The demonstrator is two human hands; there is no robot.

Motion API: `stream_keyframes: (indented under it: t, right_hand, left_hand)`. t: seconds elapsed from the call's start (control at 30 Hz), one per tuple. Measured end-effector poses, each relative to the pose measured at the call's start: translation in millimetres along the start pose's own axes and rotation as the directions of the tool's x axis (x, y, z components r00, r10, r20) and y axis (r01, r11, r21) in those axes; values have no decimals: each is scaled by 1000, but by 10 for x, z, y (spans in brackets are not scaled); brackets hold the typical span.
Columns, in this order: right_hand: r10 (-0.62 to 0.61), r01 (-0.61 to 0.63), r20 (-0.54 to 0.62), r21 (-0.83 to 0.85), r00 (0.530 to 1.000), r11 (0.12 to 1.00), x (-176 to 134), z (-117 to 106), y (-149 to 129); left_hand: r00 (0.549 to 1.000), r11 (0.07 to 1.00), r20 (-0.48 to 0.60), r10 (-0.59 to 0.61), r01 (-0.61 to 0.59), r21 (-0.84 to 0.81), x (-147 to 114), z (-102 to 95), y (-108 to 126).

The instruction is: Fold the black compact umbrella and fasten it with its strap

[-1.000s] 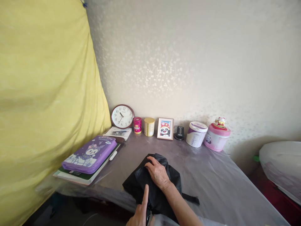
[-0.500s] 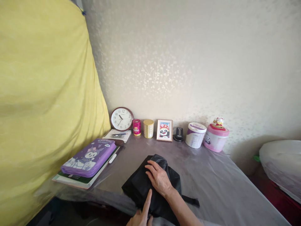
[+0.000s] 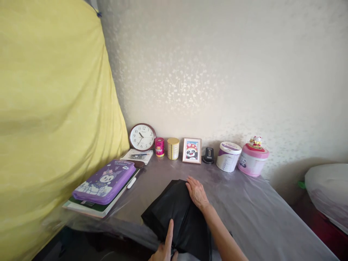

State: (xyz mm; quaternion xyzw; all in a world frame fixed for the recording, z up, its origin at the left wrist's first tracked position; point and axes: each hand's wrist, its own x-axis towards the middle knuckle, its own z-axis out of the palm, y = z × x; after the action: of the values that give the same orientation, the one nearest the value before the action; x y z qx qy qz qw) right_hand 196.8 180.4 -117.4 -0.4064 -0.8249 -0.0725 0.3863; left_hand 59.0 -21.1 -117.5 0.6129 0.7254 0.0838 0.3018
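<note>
A black folding umbrella (image 3: 174, 210), its cloth loosely gathered in folds, lies at the near edge of the table. At its near end, my left hand (image 3: 165, 249) grips it low down, with the index finger stretched along the cloth. What the other fingers wrap around is partly cut off by the frame's bottom. My right hand (image 3: 197, 193) lies along the far right edge of the cloth, fingers extended and close together, touching the fabric. The right forearm hides part of the umbrella's right side.
A purple zip case (image 3: 106, 183) rests on books at the left, beside a white pen (image 3: 131, 182). Along the wall stand a clock (image 3: 142, 137), a pink tin (image 3: 159, 147), a yellow-lidded can (image 3: 173, 149), a picture frame (image 3: 191, 150), a black stand (image 3: 208, 156) and two tubs (image 3: 228, 157).
My right hand has slid right and away from me, from the top of the cloth to its edge. The cloth is flatter, and its strap is now mostly hidden. My left hand keeps its hold.
</note>
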Motion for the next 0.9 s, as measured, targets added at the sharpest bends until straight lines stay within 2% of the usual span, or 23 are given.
stream_keyframes:
  t: [0.07,0.13,0.17,0.23,0.3,0.37,0.43,0.53,0.6,0.73,0.9]
  right_hand:
    - [-15,15,-23,30,1000,999,-7,-80,-113]
    - [-166,162,17,149,986,976,-62,-162,-299]
    - [-272,253,63,213,960,944,-91,-184,-386]
    - [-368,323,132,273,920,906,-119,-176,-479]
    - [-301,270,114,227,947,936,-98,-126,-421]
    - [-148,143,19,154,989,978,-56,-96,-233]
    - [-44,50,-55,124,998,991,-49,-143,4]
    - [40,-26,-117,117,992,993,-199,-355,291]
    - [56,-42,-116,119,992,992,-400,-533,390]
    - [57,-55,-27,86,998,995,-868,-806,403]
    - [3,-8,73,77,997,997,-1283,-924,224]
  left_hand:
    - [1000,1000,-4,5,-5,-5,2,7,-13]
    - [1000,1000,-1,9,-9,-9,15,20,-37]
    - [1000,1000,6,21,-21,-14,24,28,-51]
    - [998,998,20,52,-51,-30,45,43,-83]
    - [998,997,21,67,-66,-37,63,61,-117]
    - [997,997,7,73,-72,-32,77,86,-155]
    - [995,995,-14,95,-96,-31,84,119,-201]
    - [982,985,-90,164,-168,-46,85,173,-276]
    - [969,974,-141,205,-216,-69,78,196,-315]
    - [962,965,-173,210,-232,-118,48,191,-333]
    - [974,971,-162,159,-183,-151,-2,160,-305]
